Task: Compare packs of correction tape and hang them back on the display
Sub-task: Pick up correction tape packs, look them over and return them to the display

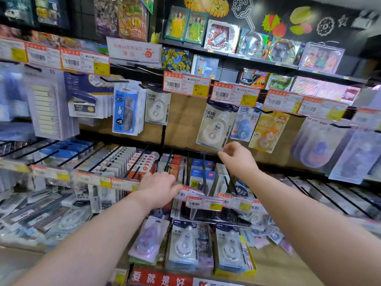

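Nearest, at 6 o'clock low in the head view, three correction tape packs stand in a tray: a lilac pack (148, 242), a grey-white pack (184, 243) just beside it, and another grey-white pack (232, 247) at its right. A red banner (162, 280) with white characters runs along the tray's front edge.

Above them both forearms reach in from the bottom corners. The left hand (157, 189) lies palm down near the centre, fingers curled over the edge of a row of price tags (204, 203) on the lower hook rail; whether it grips anything there cannot be told. Behind the rail, packs hang in rows on black hooks (204, 174).

The right hand (237, 159), toward 1 o'clock from the left, is raised with thumb and fingers pinched on the lower right corner of a white correction tape pack (215, 126). That pack hangs tilted under a price tag (236, 93) on the upper rail. Just to its right hang a blue pack (244, 124) and an orange pack (268, 131). At 11 o'clock hangs a matching white pack (157, 106).

Farthest, toward 12 o'clock, a dark shelf (257, 58) carries boxed toys.
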A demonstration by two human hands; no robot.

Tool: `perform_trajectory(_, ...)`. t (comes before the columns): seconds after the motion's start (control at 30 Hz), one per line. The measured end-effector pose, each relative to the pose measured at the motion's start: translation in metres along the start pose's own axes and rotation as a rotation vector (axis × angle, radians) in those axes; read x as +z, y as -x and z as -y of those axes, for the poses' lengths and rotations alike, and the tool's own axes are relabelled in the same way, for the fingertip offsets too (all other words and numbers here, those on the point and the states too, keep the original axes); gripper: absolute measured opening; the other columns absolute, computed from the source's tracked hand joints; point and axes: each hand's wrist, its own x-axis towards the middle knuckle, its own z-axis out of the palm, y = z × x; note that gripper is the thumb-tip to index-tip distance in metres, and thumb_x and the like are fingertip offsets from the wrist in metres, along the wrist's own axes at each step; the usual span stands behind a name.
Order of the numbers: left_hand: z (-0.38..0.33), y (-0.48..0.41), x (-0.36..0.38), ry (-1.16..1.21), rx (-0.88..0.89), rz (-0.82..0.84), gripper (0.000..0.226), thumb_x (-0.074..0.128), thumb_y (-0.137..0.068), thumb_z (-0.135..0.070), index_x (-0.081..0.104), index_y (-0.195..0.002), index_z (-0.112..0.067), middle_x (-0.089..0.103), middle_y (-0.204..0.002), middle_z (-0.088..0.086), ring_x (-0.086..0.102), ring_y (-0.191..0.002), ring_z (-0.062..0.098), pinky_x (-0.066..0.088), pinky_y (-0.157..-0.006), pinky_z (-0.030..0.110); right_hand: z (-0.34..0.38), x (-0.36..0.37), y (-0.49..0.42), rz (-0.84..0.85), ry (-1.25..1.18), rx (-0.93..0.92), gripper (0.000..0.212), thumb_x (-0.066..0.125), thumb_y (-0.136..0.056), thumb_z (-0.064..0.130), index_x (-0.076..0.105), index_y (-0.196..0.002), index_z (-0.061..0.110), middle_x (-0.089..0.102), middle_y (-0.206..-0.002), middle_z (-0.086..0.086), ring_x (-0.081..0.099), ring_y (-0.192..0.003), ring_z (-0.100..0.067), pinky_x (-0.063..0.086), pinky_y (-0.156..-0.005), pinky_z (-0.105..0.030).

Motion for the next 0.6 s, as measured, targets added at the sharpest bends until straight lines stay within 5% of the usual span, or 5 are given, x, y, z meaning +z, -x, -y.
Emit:
perform_trajectory(0.23,0.002,0.014,0.0,-0.02,0.062,-0.132,0.038,0.037,-0.097,-0.045,0.048,-0.124,-0.021,0.049,-0.125,0.0,0.045,-0.118,0.021,0.036,-0.099,0.038,0.007,0.009,0.034,0.097,0.672,-0.289,0.036,0.045,-0.094,0.04,0.05,-0.124,0.02,0.056,-0.123,-0.005,0.052,-0.113,-0.028,0.043,-0.091,-0.039)
perform_trajectory(0.47,0.005,0.034,0.007,-0.012,0.187,-0.243,0.035,0.043,-0.093,-0.039,0.052,-0.119,-0.017,0.049,-0.126,0.002,0.043,-0.119,0.024,0.037,-0.1,0.04,0.008,0.023,0.07,0.123,0.709,-0.325,0.033,0.043,-0.094,0.037,0.05,-0.121,0.019,0.056,-0.123,-0.003,0.05,-0.116,-0.027,0.038,-0.096,-0.038)
perform_trajectory(0.6,0.003,0.047,0.013,-0.004,0.25,-0.328,0.035,0.045,-0.08,-0.035,0.064,-0.098,-0.011,0.062,-0.102,0.007,0.058,-0.095,0.03,0.049,-0.077,0.041,0.002,0.026,0.092,0.154,0.678,-0.282,0.033,0.043,-0.094,0.037,0.05,-0.12,0.018,0.056,-0.124,-0.003,0.049,-0.117,-0.028,0.038,-0.097,-0.039)
